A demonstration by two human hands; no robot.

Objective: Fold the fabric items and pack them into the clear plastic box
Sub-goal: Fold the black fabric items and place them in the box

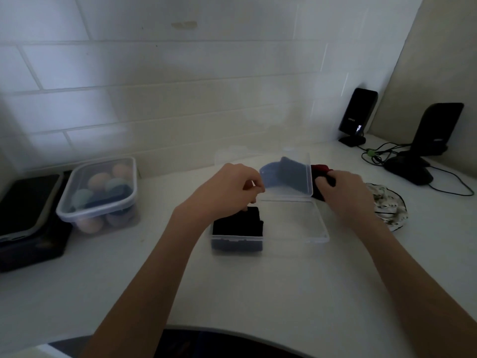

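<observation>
A clear plastic box (320, 236) lies open on the white table, its lid (308, 174) standing up behind it. A folded black fabric (238, 224) fills the box's left part. My left hand (227, 187) hovers over the box and pinches the edge of a blue fabric piece (281, 174) that shows behind the lid. Past the lid's right edge, my right hand (343, 192) grips a black and red fabric (320, 171). A white patterned fabric (387, 205) lies on the table to the right of that hand.
A lidded clear tub (100, 192) holding coloured balls sits at the left, next to a dark flat device (28, 215). Two dark stands (357, 115) (426, 140) with cables (382, 153) occupy the back right corner. A tiled wall rises behind.
</observation>
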